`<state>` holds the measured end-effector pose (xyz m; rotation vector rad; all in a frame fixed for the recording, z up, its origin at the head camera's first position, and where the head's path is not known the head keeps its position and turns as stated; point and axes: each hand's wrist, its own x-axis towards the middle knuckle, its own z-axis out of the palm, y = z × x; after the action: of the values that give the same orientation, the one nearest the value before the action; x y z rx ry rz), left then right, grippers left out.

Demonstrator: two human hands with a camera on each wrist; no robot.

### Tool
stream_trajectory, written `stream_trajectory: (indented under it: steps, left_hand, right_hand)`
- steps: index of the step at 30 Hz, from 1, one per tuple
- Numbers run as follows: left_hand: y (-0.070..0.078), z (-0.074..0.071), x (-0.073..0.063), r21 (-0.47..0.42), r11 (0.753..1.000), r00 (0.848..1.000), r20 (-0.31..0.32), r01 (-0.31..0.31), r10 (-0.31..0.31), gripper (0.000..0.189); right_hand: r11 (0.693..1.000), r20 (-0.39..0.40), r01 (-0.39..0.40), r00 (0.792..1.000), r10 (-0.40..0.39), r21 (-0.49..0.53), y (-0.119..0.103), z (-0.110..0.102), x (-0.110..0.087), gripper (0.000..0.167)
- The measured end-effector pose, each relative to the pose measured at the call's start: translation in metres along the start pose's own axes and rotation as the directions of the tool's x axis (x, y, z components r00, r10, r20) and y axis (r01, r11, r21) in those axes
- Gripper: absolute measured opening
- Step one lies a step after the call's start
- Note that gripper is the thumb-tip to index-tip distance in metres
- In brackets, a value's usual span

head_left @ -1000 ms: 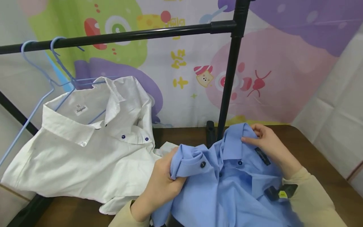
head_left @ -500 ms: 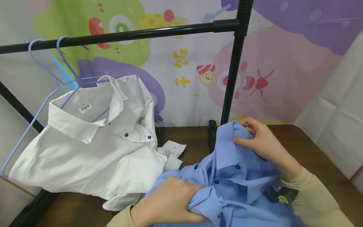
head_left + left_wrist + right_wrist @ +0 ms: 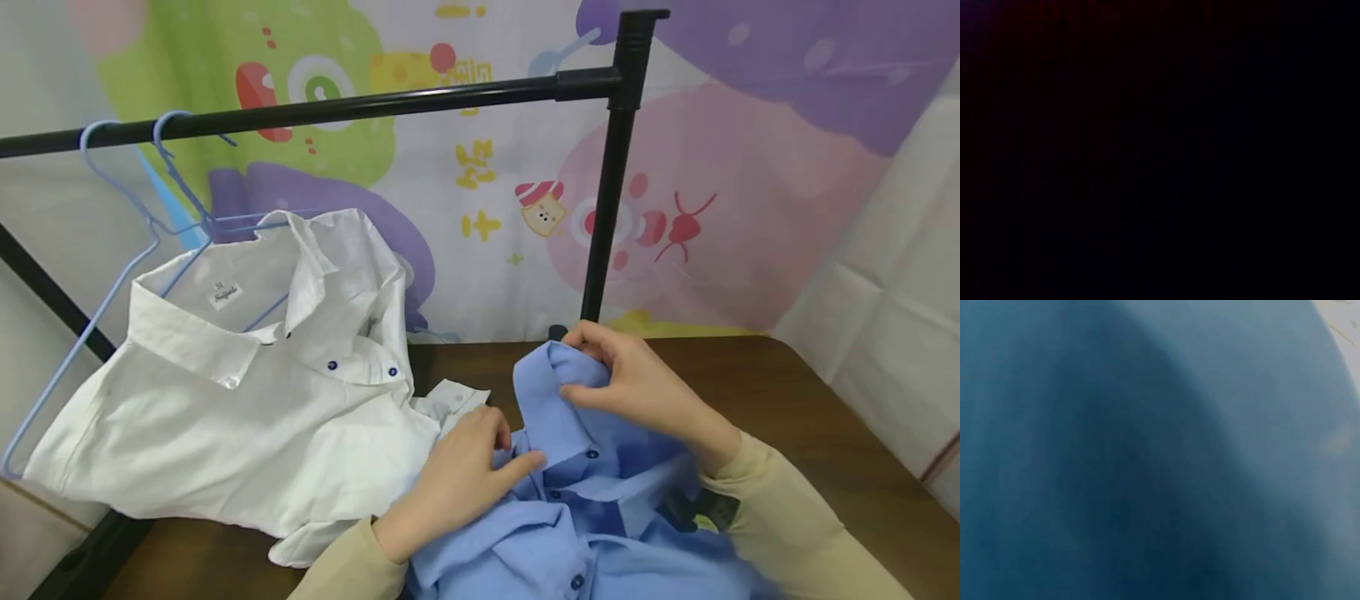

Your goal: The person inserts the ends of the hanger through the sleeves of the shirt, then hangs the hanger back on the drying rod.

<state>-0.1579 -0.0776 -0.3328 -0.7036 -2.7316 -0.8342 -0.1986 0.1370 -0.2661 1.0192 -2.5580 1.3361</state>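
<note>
A blue button-up shirt (image 3: 517,533) lies bunched at the front of the table in the head view. My right hand (image 3: 637,387) pinches its collar between thumb and fingers, holding it raised. To the left, my left hand (image 3: 457,483) lies over the shirt's front, thumb and fingers spread, with the thumb tip at the collar's lower edge. Dark buttons show down the placket. Blurred blue cloth (image 3: 1147,456) fills most of the right wrist view, and the left wrist view is nearly black.
A white shirt (image 3: 300,433) hangs on a blue wire hanger (image 3: 112,292) at left, beside a second hanger. Both hook over a black rack rail (image 3: 375,102), whose upright (image 3: 609,200) stands behind my right hand. The brown table (image 3: 750,392) extends to the right.
My left hand has let go of the shirt's folded front edge and moved up toward the collar. My right hand has carried the collar to the left.
</note>
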Motion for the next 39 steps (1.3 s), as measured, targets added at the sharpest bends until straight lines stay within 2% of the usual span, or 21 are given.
stream_trajectory:
  steps: [2,4,5,7,9,10,12,14,17,21,24,27,29,31,33,37,39]
  left_hand:
    - [-0.005,0.002,0.005,-0.104,0.995,0.999,-0.037,0.014,-0.017,0.044]
    - [-0.011,0.003,0.011,-0.234,0.972,0.999,-0.042,-0.038,0.029,0.058]
    - [-0.014,0.003,0.015,-0.302,0.95,0.997,-0.036,-0.073,0.065,0.067]
    - [-0.018,0.003,0.021,-0.428,0.891,0.988,-0.026,-0.15,0.154,0.079]
    - [-0.021,0.002,0.024,-0.493,0.843,0.972,-0.027,-0.216,0.233,0.085]
    - [-0.021,0.003,0.025,-0.517,0.823,0.965,-0.029,-0.237,0.26,0.086]
    - [-0.02,0.003,0.027,-0.541,0.801,0.959,-0.037,-0.257,0.283,0.086]
    - [-0.018,0.004,0.027,-0.534,0.808,0.963,-0.046,-0.249,0.266,0.087]
    - [-0.016,0.005,0.027,-0.54,0.803,0.965,-0.081,-0.252,0.249,0.095]
    - [-0.014,0.006,0.027,-0.448,0.851,0.962,-0.133,-0.274,0.239,0.077]
    - [-0.013,0.007,0.026,-0.368,0.9,0.972,-0.127,-0.233,0.2,0.061]
    - [-0.011,0.008,0.025,-0.407,0.901,0.988,-0.098,-0.149,0.119,0.067]
    - [-0.011,0.008,0.025,-0.448,0.886,0.992,-0.094,-0.12,0.087,0.067]
    - [-0.012,0.009,0.024,-0.48,0.87,0.992,-0.104,-0.113,0.071,0.059]
    - [-0.013,0.01,0.023,-0.464,0.877,0.988,-0.136,-0.129,0.074,0.049]
    - [-0.013,0.01,0.02,-0.376,0.916,0.973,-0.224,-0.138,0.055,0.034]
    - [-0.012,0.009,0.019,-0.349,0.926,0.964,-0.259,-0.145,0.054,0.028]
  right_hand:
    - [1.0,0.027,0.023,0.999,-0.023,-0.007,-0.004,0.005,0.002,0.028]
    - [0.998,0.057,0.058,0.997,-0.057,-0.015,-0.008,0.008,0.004,0.028]
    - [0.997,0.074,0.081,0.994,-0.08,-0.013,-0.01,0.01,0.005,0.028]
    - [0.991,0.111,0.132,0.985,-0.13,-0.006,-0.013,0.013,0.007,0.028]
    - [0.983,0.153,0.182,0.971,-0.182,0.011,-0.015,0.016,0.009,0.029]
    - [0.979,0.17,0.203,0.964,-0.203,0.02,-0.015,0.017,0.009,0.029]
    - [0.971,0.197,0.237,0.951,-0.238,0.033,-0.014,0.018,0.009,0.028]
    - [0.964,0.224,0.26,0.938,-0.266,0.054,-0.013,0.019,0.009,0.027]
    - [0.954,0.27,0.286,0.915,-0.299,0.086,-0.011,0.02,0.009,0.026]
    - [0.942,0.335,0.316,0.88,-0.336,0.113,-0.01,0.023,0.01,0.026]
    - [0.937,0.34,0.331,0.873,-0.349,0.111,-0.01,0.023,0.009,0.027]
    - [0.938,0.321,0.335,0.882,-0.344,0.084,-0.01,0.022,0.009,0.027]
    - [0.944,0.306,0.326,0.895,-0.326,0.053,-0.01,0.02,0.008,0.026]
    - [0.952,0.286,0.305,0.911,-0.297,0.017,-0.009,0.017,0.006,0.025]
    - [0.96,0.261,0.279,0.928,-0.267,-0.012,-0.006,0.014,0.004,0.025]
    - [0.974,0.209,0.224,0.954,-0.214,-0.026,0.004,0.008,-0.003,0.027]
    - [0.98,0.188,0.196,0.964,-0.186,-0.037,0.009,0.005,-0.009,0.027]
